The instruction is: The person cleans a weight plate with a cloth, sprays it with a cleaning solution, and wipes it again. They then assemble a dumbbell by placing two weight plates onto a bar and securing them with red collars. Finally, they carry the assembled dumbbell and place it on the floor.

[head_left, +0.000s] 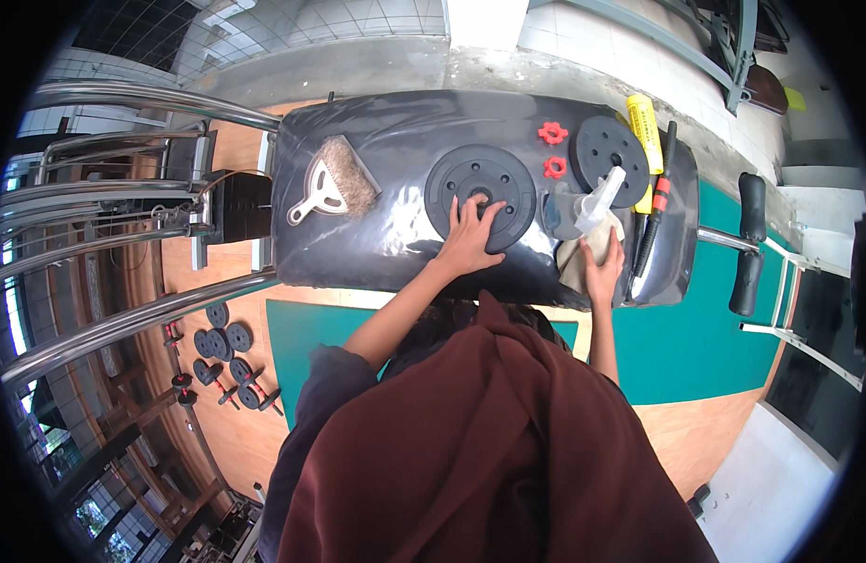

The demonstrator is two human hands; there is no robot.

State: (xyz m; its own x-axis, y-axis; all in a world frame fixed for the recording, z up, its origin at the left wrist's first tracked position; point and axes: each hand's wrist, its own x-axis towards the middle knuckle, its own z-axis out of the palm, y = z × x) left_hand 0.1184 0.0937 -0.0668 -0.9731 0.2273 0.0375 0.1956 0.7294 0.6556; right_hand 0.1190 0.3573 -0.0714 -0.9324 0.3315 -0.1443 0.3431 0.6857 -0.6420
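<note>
A black round weight plate lies flat on the black padded bench. My left hand rests on its near part with fingers spread, the fingertips around the centre hole. To the right, my right hand grips a beige cloth on the bench. Just beyond the cloth is a spray bottle with a clear body and white head, lying tilted. A second black weight plate lies behind the bottle. Two red star-shaped collars sit between the plates.
A brush nested in a white dustpan lies at the bench's left. On the right are a yellow tube-shaped container and a black bar with red collars. Metal rails stand left; plates and dumbbells lie on the floor.
</note>
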